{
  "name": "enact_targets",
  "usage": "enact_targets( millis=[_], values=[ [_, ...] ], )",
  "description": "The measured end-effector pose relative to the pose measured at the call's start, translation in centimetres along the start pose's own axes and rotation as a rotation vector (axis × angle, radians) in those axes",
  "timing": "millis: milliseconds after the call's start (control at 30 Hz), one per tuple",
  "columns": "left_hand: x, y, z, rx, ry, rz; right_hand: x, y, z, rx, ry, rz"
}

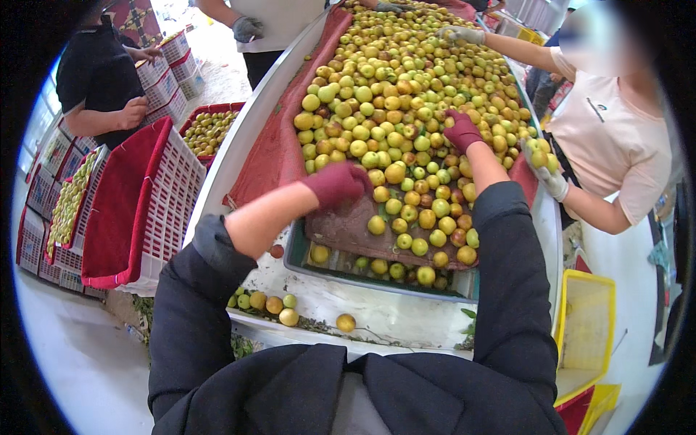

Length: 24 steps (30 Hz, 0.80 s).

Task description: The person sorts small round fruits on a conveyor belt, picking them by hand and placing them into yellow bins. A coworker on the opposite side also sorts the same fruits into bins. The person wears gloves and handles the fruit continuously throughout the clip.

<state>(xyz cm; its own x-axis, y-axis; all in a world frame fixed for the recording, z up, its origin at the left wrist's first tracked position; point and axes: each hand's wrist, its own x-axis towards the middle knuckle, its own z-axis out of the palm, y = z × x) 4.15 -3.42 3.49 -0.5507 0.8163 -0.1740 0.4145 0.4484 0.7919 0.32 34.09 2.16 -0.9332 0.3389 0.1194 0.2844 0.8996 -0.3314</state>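
A large heap of green and reddish-brown round fruits (394,147), like jujubes or small apples, covers a red cloth (261,157) on a white-sided sorting table (217,179). My left hand (338,185), in a maroon glove and blurred, hangs over the heap's near left edge; its fingers are curled and whether it holds a fruit cannot be told. Reaching farther in, my right hand (462,132), also in a maroon glove, touches the fruits at the heap's middle right, its fingertips partly hidden. Below the cloth's near end, several fruits lie in a dark green tray (380,283).
Left of the table stands a white crate lined in red (168,206), with fruit-filled crates (70,201) beyond. A yellow crate (587,326) is at the lower right. A co-worker's gloved hand (552,179) holds fruits at the right; other people stand around the table.
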Motion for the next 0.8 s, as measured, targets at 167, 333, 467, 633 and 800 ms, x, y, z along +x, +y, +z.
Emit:
enact_targets(
  millis=[167,333,467,633,800],
  values=[
    [5.3,-3.5,-10.0,0.552,0.844,0.067,-3.7,-0.3,0.6,0.213,-0.141,-0.107],
    [9.3,-3.8,-13.1,0.780,0.477,-0.209,-12.6,-5.0,1.6,0.254,-0.333,-0.284],
    [10.7,-3.7,-11.1,0.789,0.292,-0.208,-17.6,-6.8,2.8,0.230,-0.277,-0.382],
    [5.4,-1.0,-7.5,0.762,0.154,-0.298,-20.2,-5.8,2.2,0.434,-0.329,-0.380],
    [2.1,-0.6,-3.5,0.843,0.233,-0.112,-22.4,-5.4,1.1,0.806,-0.294,-0.160]
  ],
)
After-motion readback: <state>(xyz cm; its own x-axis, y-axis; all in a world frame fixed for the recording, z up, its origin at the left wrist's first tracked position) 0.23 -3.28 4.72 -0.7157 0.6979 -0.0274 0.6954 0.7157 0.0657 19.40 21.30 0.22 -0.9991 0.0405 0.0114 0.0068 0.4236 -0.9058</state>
